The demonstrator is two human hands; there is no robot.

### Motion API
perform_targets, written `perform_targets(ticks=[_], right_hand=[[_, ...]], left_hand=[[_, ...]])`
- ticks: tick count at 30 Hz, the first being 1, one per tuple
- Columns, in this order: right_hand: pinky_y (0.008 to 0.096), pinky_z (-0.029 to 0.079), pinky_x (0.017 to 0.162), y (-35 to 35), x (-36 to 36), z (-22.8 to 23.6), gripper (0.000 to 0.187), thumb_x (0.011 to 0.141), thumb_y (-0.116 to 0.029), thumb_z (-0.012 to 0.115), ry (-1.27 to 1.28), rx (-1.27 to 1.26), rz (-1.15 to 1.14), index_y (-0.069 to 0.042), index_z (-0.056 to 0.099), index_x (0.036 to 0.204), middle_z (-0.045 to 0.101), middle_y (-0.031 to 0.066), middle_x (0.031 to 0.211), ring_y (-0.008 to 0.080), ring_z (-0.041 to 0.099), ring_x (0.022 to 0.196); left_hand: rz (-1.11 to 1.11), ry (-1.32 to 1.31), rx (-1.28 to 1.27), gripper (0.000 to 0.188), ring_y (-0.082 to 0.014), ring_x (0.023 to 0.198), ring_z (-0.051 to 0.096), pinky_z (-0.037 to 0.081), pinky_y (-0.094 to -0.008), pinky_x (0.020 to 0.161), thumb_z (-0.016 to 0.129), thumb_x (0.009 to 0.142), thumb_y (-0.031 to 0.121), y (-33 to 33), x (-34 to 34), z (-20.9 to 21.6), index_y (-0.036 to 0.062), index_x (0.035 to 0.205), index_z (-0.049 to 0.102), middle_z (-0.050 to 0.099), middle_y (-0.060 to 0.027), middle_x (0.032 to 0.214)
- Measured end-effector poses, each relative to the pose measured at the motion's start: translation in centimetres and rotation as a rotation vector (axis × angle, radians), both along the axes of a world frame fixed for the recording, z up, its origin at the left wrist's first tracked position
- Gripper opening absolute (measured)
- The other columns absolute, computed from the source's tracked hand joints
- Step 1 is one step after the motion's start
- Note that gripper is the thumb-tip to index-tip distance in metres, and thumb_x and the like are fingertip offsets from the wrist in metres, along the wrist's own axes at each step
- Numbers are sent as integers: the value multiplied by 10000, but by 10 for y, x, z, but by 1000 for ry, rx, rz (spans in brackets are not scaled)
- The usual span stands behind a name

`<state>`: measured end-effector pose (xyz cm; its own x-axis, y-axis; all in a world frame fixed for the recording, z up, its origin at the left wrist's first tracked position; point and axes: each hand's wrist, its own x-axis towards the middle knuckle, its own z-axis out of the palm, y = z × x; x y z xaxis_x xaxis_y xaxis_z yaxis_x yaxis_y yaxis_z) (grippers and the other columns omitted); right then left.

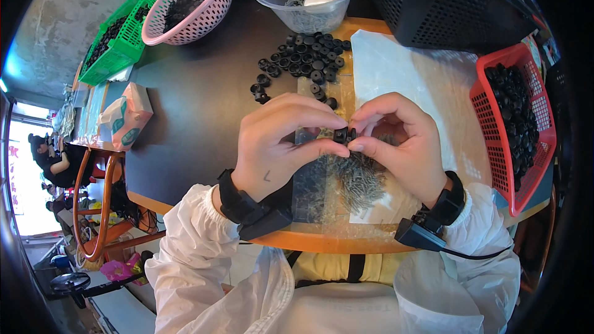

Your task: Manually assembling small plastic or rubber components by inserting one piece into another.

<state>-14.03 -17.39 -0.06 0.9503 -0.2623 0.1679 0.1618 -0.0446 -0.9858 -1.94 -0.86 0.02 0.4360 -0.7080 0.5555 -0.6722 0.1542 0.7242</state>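
Over the near middle of the table, my left hand (272, 133) and my right hand (405, 136) meet fingertip to fingertip. Thumb and forefinger of each pinch a small black round plastic part (342, 135) from its two sides; whether it is one piece or two pressed together I cannot tell. Under and just nearer than the fingers lies a heap of thin silvery metal pins or screws (362, 188). Beyond my hands, loose black round plastic caps (301, 59) are scattered, some with their hollow side up.
A clear plastic tub (278, 0) and a pink basket (204, 32) stand at the back, a green basket (120, 55) at far left. To the right are a red basket (516, 201) of black parts and a black crate (427, 18). A tissue pack (133, 117) and white sheet (387, 65) lie nearer.
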Motion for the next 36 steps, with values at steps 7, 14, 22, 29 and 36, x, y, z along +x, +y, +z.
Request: perform_targets(ticks=[7,14,22,29,36], right_hand=[[227,508,728,-2,-2,-4,177,777,-8,743,-42,51,64,-6,654,930,662,46,903,95,631,811],[248,527,756,-2,-3,-4,179,768,49,725,-47,185,106,10,647,924,645,64,910,126,643,823],[242,520,753,-4,-2,-5,160,779,40,728,31,309,153,7,634,904,640,59,897,114,636,812],[221,498,738,-4,-1,-7,158,789,-20,748,1,323,142,-14,612,869,620,27,859,82,613,807],[218,496,733,-5,0,-9,162,802,-54,749,16,301,155,-18,602,860,607,14,845,77,608,794]], left_hand=[[-45,97,-6,340,-169,757,643,523,-265,626,853,616,37,0,-4,0,-12,905,680,683,-133,902],[-60,106,-10,351,-176,760,652,520,-268,645,856,605,52,0,-4,-2,-10,906,686,692,-127,895],[-54,145,7,353,-170,763,655,516,-263,626,857,615,68,2,-7,-1,1,918,688,694,-122,898],[-25,112,53,359,-150,743,643,508,-252,591,863,615,84,2,-7,2,6,917,683,693,-112,891],[-30,62,35,360,-157,741,644,506,-250,591,861,614,86,1,-6,1,6,918,686,695,-110,884]])
